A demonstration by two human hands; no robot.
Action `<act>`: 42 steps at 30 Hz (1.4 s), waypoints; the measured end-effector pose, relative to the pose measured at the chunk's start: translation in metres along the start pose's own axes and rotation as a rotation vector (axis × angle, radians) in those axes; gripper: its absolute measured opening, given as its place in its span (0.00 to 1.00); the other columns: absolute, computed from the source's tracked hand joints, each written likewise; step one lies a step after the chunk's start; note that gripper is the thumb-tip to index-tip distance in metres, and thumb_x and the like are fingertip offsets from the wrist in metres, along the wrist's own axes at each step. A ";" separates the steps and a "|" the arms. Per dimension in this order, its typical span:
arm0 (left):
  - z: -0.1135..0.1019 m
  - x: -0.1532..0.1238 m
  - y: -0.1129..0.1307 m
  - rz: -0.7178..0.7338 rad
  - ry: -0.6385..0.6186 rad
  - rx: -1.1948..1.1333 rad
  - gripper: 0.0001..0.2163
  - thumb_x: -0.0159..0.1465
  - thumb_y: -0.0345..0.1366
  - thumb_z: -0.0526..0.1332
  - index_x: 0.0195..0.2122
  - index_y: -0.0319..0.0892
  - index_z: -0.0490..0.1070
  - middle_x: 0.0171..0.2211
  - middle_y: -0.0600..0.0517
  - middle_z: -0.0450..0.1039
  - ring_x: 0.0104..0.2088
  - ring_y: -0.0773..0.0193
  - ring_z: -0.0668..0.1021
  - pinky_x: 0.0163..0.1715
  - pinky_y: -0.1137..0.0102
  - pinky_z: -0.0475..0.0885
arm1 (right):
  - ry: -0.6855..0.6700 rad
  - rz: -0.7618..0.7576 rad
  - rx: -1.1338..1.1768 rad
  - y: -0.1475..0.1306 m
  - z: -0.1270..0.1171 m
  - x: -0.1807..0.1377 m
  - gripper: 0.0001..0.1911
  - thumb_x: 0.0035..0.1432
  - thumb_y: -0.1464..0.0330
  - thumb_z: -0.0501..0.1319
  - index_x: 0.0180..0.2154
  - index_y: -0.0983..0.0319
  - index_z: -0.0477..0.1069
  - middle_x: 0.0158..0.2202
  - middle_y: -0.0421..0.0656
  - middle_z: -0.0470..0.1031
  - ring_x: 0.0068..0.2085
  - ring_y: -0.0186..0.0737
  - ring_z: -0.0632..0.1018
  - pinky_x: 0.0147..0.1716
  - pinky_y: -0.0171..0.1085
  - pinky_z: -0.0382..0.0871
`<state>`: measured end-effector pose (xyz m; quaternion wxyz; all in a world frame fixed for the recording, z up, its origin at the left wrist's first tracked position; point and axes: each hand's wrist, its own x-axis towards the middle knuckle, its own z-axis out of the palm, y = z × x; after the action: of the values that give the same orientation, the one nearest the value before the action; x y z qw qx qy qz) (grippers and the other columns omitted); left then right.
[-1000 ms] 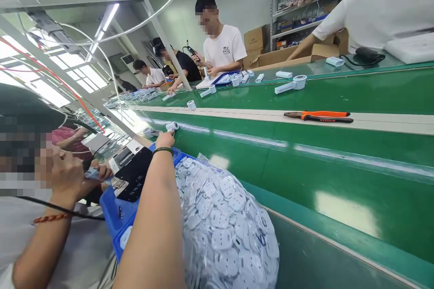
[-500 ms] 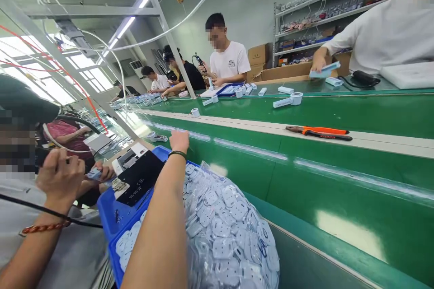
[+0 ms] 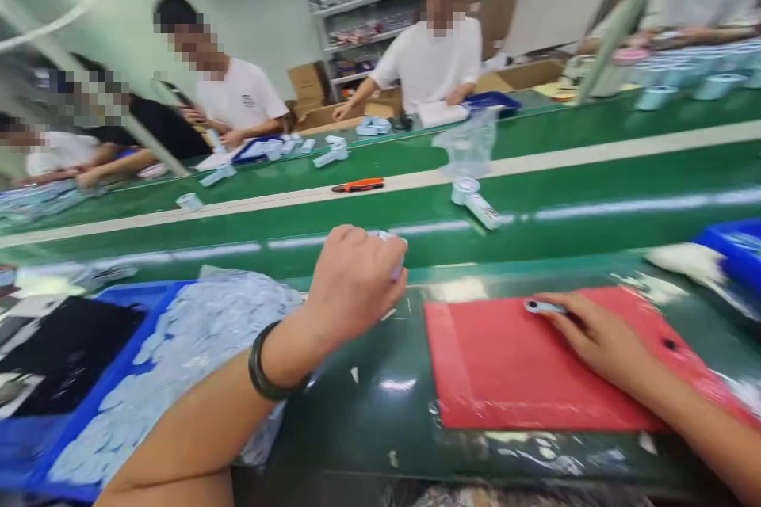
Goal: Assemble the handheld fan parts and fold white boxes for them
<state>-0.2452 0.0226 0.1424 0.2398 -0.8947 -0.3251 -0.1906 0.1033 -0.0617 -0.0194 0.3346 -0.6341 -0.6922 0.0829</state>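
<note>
My left hand [image 3: 355, 277], with a dark bracelet at the wrist, is raised over the near bench edge by the green belt. Its fingers are curled around a small pale object [image 3: 397, 255], mostly hidden behind the knuckles. On the right, my right hand [image 3: 598, 337] rests on a red mat [image 3: 493, 364]. Between its thumb and fingers is a small grey tool with a rounded, holed end [image 3: 538, 306]; the rest is covered by the hand. Left of my left forearm, a clear bag of pale blue plastic plates [image 3: 219, 317] lies by a blue tray [image 3: 77, 444] of similar plates.
Across the green belt [image 3: 285, 253], pliers [image 3: 360, 185] and a pale blue handled part [image 3: 479, 203] lie ahead. A clear plastic bag [image 3: 469, 144] stands behind that part. A blue bin [image 3: 734, 253] is at right. Several co-workers sit along the far side.
The view has swung right, bringing the red mat and my right hand into sight. My left hand has come from beyond the blue tray to the bench in front of me, now closed around something pale.
</note>
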 end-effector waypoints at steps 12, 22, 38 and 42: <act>0.040 0.035 0.193 0.250 -0.422 -0.446 0.20 0.66 0.49 0.69 0.50 0.40 0.73 0.35 0.47 0.81 0.37 0.55 0.83 0.37 0.63 0.76 | -0.046 -0.110 -0.058 0.026 -0.038 -0.036 0.14 0.69 0.70 0.57 0.48 0.57 0.80 0.44 0.49 0.77 0.45 0.50 0.79 0.45 0.48 0.75; 0.060 0.075 0.100 0.419 -0.686 -0.537 0.23 0.63 0.40 0.71 0.57 0.41 0.72 0.52 0.43 0.77 0.51 0.50 0.79 0.51 0.59 0.76 | -0.029 -0.064 -0.026 0.024 -0.039 -0.035 0.09 0.69 0.70 0.60 0.46 0.60 0.79 0.43 0.49 0.78 0.46 0.48 0.77 0.46 0.47 0.73; 0.072 0.022 0.146 0.064 -0.419 -0.516 0.08 0.65 0.38 0.66 0.44 0.43 0.75 0.44 0.45 0.74 0.43 0.51 0.74 0.44 0.55 0.74 | -0.091 -0.019 0.184 -0.038 -0.069 -0.031 0.11 0.68 0.66 0.57 0.45 0.60 0.77 0.39 0.46 0.79 0.36 0.41 0.76 0.37 0.39 0.71; 0.073 0.020 0.147 0.039 -0.359 -0.608 0.12 0.64 0.39 0.67 0.48 0.44 0.75 0.47 0.45 0.74 0.47 0.50 0.74 0.47 0.54 0.73 | -0.170 -0.097 0.036 -0.053 -0.054 -0.031 0.10 0.67 0.67 0.57 0.42 0.61 0.77 0.35 0.46 0.76 0.37 0.43 0.75 0.38 0.40 0.68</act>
<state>-0.1182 -0.0261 0.0488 -0.0948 -0.9504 -0.2735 -0.1138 0.0897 -0.1170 0.0386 0.2897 -0.5844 -0.7463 0.1327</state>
